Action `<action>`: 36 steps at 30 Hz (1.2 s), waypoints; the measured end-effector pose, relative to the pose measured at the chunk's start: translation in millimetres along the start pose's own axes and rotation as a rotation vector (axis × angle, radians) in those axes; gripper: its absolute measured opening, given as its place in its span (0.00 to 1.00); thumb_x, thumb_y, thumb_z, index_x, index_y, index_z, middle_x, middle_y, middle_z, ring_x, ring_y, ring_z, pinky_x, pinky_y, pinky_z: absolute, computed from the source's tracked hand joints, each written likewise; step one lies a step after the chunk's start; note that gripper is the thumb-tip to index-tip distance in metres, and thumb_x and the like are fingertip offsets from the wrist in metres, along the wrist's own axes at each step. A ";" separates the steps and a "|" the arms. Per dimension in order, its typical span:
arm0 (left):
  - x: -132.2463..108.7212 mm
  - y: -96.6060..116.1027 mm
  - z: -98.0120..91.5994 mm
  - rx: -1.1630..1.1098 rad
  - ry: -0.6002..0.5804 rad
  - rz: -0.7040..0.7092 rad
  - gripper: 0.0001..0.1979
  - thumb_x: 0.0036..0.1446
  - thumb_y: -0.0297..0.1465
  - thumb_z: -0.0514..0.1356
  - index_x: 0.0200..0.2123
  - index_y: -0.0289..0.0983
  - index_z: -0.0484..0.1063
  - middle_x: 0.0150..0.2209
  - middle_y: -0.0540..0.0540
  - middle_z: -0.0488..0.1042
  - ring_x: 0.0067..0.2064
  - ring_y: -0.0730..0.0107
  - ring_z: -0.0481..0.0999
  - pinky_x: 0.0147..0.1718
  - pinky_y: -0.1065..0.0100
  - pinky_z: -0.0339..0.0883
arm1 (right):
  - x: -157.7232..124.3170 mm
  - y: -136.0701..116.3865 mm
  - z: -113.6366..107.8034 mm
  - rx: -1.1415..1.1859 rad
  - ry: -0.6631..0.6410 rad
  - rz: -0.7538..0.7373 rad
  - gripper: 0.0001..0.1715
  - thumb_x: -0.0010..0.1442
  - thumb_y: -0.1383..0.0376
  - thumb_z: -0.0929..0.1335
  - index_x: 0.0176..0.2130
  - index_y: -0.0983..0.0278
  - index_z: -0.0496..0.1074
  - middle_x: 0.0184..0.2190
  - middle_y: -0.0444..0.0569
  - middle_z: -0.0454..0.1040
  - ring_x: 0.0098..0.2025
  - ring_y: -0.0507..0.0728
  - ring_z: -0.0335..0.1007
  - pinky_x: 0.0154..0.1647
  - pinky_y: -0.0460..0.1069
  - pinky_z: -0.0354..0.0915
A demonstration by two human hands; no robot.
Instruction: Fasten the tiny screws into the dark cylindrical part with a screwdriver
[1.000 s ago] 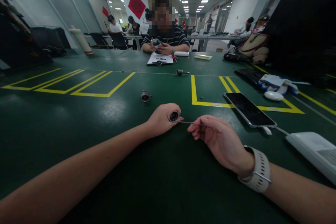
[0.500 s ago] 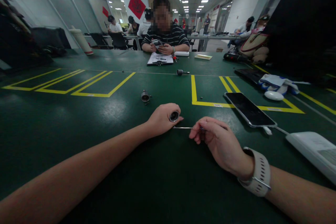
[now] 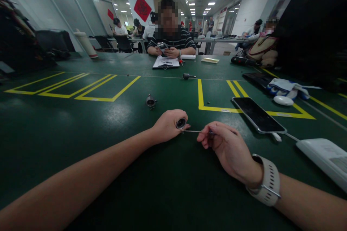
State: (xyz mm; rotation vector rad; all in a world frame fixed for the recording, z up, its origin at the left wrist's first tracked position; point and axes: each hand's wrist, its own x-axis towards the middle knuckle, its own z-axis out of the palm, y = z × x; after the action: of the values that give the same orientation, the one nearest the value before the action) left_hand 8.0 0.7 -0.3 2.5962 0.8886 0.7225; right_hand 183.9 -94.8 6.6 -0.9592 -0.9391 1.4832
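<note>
My left hand (image 3: 168, 125) is closed around a hollow round metal part (image 3: 180, 123), its open end facing me; the rest of the part is hidden by the fingers. In my right hand (image 3: 226, 144) is a thin screwdriver (image 3: 192, 131), its handle mostly covered by pinched fingers. The slim shaft lies level, its tip at the near underside of the metal part; whether it sits in a screw cannot be seen. Beyond my left hand, a similar metal part (image 3: 150, 101) with small side screws stands on the table.
Farther off lies another metal part with a stem (image 3: 185, 76). Yellow tape (image 3: 200, 94) marks the green table (image 3: 130, 195). To the right are a phone (image 3: 258, 114), a white power bank (image 3: 325, 157), a white mouse (image 3: 283, 100) and gloves (image 3: 287, 87). Opposite sits a person (image 3: 173, 39) behind a clipboard (image 3: 166, 62).
The whole view has shifted slightly. Both hands keep their grips, and the screwdriver stays against the metal part with hardly any movement.
</note>
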 end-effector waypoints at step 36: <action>-1.8 2.3 -0.1 0.091 -0.010 0.051 0.04 0.53 0.25 0.56 0.27 0.35 0.65 0.26 0.50 0.66 0.28 0.72 0.66 0.28 0.70 0.59 | -8.4 -5.8 7.3 -0.618 -0.048 -0.201 0.12 0.62 0.60 0.62 0.38 0.60 0.74 0.36 0.48 0.74 0.40 0.58 0.69 0.41 0.55 0.63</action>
State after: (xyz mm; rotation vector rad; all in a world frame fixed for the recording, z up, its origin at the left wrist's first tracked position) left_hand 7.8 -2.1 0.1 2.7085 0.8748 0.6973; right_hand 179.9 -103.0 15.3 -1.2226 -1.5297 1.0607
